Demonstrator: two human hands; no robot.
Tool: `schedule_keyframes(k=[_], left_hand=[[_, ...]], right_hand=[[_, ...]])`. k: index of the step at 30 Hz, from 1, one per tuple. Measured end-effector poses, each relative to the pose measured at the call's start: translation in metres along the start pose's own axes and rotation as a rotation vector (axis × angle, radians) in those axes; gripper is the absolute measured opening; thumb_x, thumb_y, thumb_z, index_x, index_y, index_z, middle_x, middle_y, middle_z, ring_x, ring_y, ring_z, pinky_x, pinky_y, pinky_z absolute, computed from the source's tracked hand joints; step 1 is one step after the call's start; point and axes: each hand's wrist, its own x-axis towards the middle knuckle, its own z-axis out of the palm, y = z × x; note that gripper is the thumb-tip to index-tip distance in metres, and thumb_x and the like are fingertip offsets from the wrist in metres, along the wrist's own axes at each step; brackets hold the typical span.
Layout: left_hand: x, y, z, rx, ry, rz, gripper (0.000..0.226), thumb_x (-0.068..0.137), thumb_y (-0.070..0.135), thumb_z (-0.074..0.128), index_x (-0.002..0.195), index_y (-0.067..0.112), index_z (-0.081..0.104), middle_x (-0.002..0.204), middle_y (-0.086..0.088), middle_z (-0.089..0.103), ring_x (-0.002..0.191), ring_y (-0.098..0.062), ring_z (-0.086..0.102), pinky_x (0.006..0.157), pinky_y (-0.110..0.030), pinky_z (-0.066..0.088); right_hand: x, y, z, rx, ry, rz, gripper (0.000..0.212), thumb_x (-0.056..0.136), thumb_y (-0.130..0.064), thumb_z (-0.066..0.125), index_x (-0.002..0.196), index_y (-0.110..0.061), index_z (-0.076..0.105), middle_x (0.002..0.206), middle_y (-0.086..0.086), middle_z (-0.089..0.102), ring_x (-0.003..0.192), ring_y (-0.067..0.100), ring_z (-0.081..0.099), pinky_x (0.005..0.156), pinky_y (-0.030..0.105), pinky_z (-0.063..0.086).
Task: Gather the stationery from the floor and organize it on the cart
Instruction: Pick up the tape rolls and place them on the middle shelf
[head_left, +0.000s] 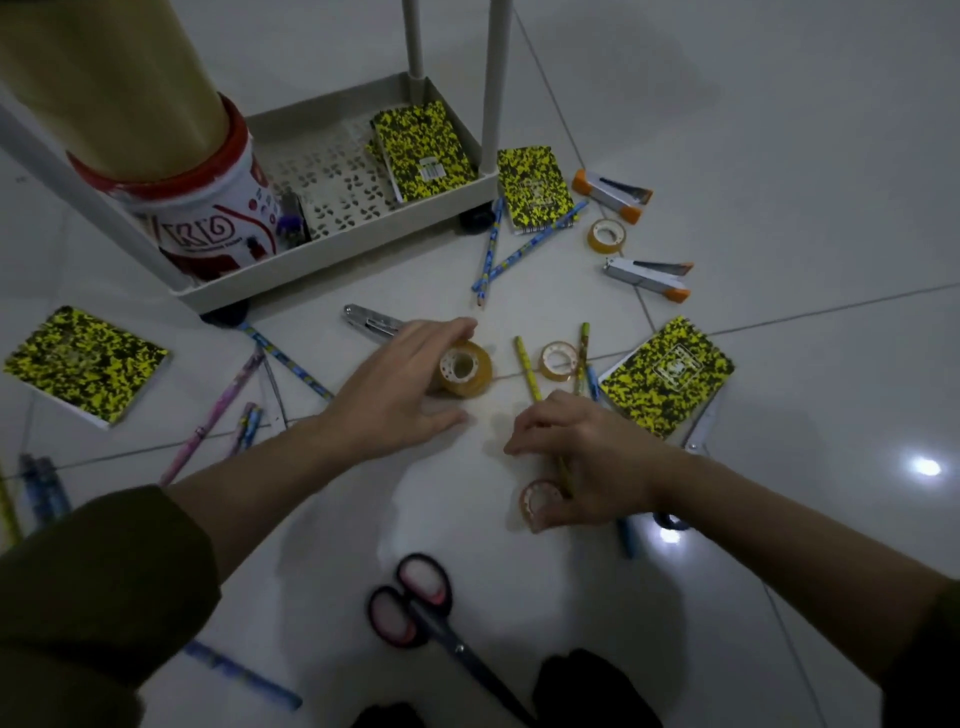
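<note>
Two hands gather at frame centre: left hand (400, 384) grips a large tape roll (464, 369); right hand (582, 457) pinches a small tape roll (540, 500) and pencil (530, 371). Next, I judge, lift them to the cart (363, 249) upper left.

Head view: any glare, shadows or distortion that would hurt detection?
Head view: dim overall; glare spots on the tiles near the right hand; soft shadow over the scissors; wide-angle bending at the cart edges; blurred sleeves in the corners.
</note>
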Motion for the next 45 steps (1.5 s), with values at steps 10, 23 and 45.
schedule_keyframes(k=[10,23,45], left_hand=[[0.009,0.007,-0.002,0.059,-0.112,-0.138,0.080,0.073,0.033,0.074,0.139,0.012,0.034,0.140,-0.007,0.039,0.127,-0.023,0.040,0.100,-0.029,0.033],[0.034,0.005,0.007,0.017,-0.180,-0.208,0.066,0.075,0.035,0.072,0.132,0.017,0.046,0.128,-0.005,0.057,0.117,-0.023,0.053,0.098,-0.031,0.042],[0.080,-0.002,0.013,-0.055,-0.089,-0.364,0.048,0.058,0.047,0.079,0.102,0.034,0.062,0.100,0.009,0.069,0.098,-0.017,0.063,0.081,-0.030,0.048]], right_hand=[[-0.003,0.017,-0.008,-0.003,0.337,0.212,0.036,0.071,-0.025,0.065,0.102,-0.006,0.064,0.096,0.013,0.063,0.087,0.031,0.061,0.076,0.035,0.052],[0.022,0.047,-0.011,-0.096,0.348,0.275,0.046,0.073,-0.011,0.065,0.117,0.003,0.059,0.105,0.022,0.063,0.095,0.037,0.061,0.083,0.038,0.051],[0.085,0.144,-0.079,0.085,0.598,0.739,0.042,0.075,-0.002,0.064,0.116,-0.006,0.057,0.112,0.017,0.063,0.102,0.034,0.056,0.076,0.026,0.034]])
